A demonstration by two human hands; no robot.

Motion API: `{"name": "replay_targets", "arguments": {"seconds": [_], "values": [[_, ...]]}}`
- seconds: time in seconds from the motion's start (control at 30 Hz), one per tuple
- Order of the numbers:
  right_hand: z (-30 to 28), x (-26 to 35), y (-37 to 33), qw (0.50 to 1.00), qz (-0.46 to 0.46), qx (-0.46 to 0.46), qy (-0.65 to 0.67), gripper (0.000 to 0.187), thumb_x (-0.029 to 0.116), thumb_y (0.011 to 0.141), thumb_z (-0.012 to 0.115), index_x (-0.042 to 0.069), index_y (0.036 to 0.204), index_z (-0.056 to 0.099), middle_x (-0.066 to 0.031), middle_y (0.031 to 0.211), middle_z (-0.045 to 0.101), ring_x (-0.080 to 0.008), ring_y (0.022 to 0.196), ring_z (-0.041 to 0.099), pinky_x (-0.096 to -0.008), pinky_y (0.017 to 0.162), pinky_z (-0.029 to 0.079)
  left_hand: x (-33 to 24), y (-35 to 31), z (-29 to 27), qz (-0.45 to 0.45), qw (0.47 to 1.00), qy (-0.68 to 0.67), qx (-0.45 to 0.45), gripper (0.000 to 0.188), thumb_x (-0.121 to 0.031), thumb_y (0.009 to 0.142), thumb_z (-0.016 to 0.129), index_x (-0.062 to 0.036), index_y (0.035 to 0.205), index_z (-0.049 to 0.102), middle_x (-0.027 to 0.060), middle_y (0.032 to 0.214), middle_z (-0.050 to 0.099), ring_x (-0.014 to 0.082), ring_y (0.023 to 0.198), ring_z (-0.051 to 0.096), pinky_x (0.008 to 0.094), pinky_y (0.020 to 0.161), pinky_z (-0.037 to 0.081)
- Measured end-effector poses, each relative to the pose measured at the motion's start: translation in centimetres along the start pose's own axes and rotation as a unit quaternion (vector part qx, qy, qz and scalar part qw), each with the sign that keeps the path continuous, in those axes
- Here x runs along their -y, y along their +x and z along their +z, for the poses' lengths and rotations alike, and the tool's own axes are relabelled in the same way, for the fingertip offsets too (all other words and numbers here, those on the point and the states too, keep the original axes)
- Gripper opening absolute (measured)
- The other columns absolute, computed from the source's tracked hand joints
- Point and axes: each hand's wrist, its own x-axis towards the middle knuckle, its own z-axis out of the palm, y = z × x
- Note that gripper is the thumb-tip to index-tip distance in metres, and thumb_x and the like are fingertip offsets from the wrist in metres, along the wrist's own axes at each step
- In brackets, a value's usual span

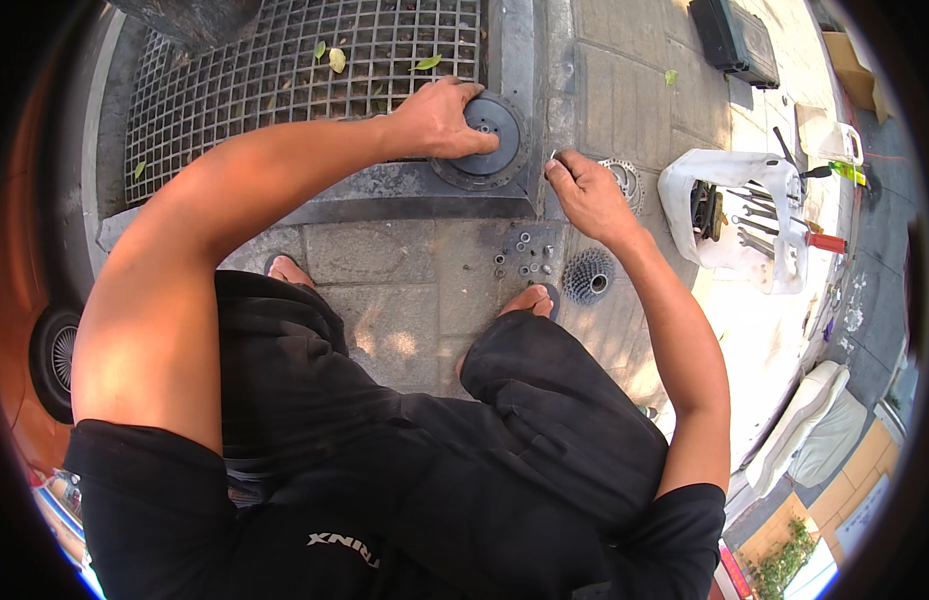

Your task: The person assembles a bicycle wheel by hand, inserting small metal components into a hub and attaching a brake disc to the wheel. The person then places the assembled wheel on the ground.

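Observation:
A dark round disc with small holes about its centre [506, 122] lies on the kerb at the corner of a metal grating, over a wider dark ring. My left hand [441, 118] grips it, thumb on its face and fingers at its far edge. Just right of it, my right hand [592, 193] is closed in a pinch; a small pale tip shows at the fingertips, too small to name. Partly behind that hand lies a silver chainring [625, 180]. Nearer me, a bicycle cassette [588, 277] rests on the paving beside several small nuts and bolts [525, 252].
A cut-open white plastic jug [689, 168] at right holds several wrenches [754, 215]. Beyond it stands a black box [732, 42]. The grating [284, 100] has a few leaves on it, with a tree trunk [189, 18] at far left. A car wheel [59, 362] shows at left.

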Motion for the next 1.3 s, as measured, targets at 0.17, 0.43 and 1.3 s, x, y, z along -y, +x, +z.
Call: {"name": "replay_targets", "arguments": {"seconds": [0.17, 0.43, 1.3], "values": [[-1.1, -0.6, -0.6, 0.996, -0.064, 0.031, -0.050, 0.040, 0.037, 0.108, 0.052, 0.000, 0.100, 0.060, -0.0289, 0.092, 0.067, -0.0514, 0.093, 0.065, -0.0551, 0.081, 0.050, -2.0, 0.0, 0.2, 0.065, 0.994, 0.070, 0.044, 0.103, -0.052, 0.078, 0.080, 0.0036, 0.158, 0.046, 0.0288, 0.159, 0.047, 0.0443, 0.143, 0.050, 0.0489, 0.121, 0.044], [-1.3, -0.7, 1.2, 0.988, -0.056, 0.107, -0.095, 0.037, 0.036, 0.109, 0.049, 0.000, 0.108, 0.059, -0.0308, 0.099, 0.068, -0.0553, 0.100, 0.062, -0.0579, 0.084, 0.048, -1.8, -1.1, 0.4, 0.132, 0.975, 0.161, 0.078, 0.139, -0.044, 0.060, 0.103, 0.0032, 0.166, 0.025, 0.0284, 0.165, 0.034, 0.0493, 0.145, 0.043, 0.0513, 0.121, 0.044], [-0.1, -1.6, 1.8, 0.986, -0.118, 0.089, -0.078, 0.025, 0.027, 0.108, 0.054, 0.003, 0.104, 0.058, -0.0272, 0.093, 0.066, -0.0525, 0.093, 0.062, -0.0567, 0.079, 0.050, -3.0, -1.2, 0.1, 0.098, 0.967, 0.214, 0.095, 0.140, -0.051, 0.062, 0.101, 0.0014, 0.167, 0.025, 0.0270, 0.165, 0.036, 0.0464, 0.145, 0.045, 0.0502, 0.115, 0.051]]}}
